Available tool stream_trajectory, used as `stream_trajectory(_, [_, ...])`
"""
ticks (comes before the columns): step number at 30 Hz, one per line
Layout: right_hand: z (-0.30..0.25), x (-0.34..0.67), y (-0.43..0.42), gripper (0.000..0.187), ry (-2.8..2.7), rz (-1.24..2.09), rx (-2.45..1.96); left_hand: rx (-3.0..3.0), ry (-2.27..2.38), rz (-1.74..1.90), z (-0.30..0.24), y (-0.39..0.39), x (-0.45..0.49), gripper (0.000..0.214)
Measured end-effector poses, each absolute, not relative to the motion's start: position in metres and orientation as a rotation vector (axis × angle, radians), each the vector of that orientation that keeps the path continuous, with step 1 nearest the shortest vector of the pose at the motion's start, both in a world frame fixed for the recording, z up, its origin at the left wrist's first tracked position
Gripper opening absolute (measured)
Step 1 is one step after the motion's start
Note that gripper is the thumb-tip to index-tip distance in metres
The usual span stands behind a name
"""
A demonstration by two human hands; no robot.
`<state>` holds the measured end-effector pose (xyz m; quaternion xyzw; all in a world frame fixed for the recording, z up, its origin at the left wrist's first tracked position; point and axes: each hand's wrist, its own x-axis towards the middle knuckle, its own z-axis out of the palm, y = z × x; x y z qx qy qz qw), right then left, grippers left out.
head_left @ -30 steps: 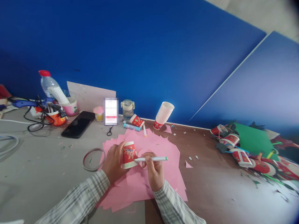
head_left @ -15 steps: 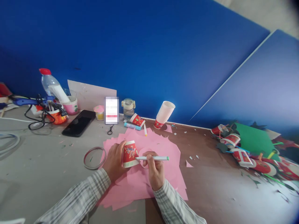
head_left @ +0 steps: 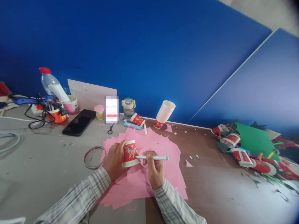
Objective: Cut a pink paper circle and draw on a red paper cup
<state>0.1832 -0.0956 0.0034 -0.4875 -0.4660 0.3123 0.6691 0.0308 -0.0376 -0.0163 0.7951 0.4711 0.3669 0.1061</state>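
Note:
My left hand [head_left: 115,160] is wrapped round a red paper cup [head_left: 130,153] that stands upside down on a pile of pink paper [head_left: 163,149]. My right hand [head_left: 154,169] pinches a white marker with a green end [head_left: 153,158], its tip touching the cup's rim at the paper. Both sleeves are grey plaid.
A tape ring [head_left: 94,157] lies left of the pink paper. A black phone [head_left: 78,122], small scissors [head_left: 110,129], a glue stick [head_left: 131,125], a jar [head_left: 128,108], a stack of white cups [head_left: 164,114] and a water bottle [head_left: 50,82] line the blue wall. Cut red cups [head_left: 235,146] and green paper [head_left: 253,138] lie at right.
The hands, cup and marker hold almost the same pose; the view has shifted slightly.

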Motion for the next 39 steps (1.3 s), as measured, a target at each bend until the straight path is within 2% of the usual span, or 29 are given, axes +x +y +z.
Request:
stream_trajectory(5, [0.0023, 0.1828, -0.0951, 0.028, -1.075, 0.690, -1.112, 2.342, 1.382, 1.091, -0.0168, -0.0373, 0.0308, 0.082])
stream_trajectory(16, [0.0001, 0.1830, -0.0953, 0.024, -1.148, 0.635, -1.140, 2.356, 1.390, 1.099, -0.0206, -0.0361, 0.0304, 0.086])
stream_trajectory(39, [0.0013, 0.1838, -0.0950, 0.029, -1.091, 0.692, -1.146, 2.361, 1.392, 1.065, -0.0206, -0.0354, 0.0294, 0.088])
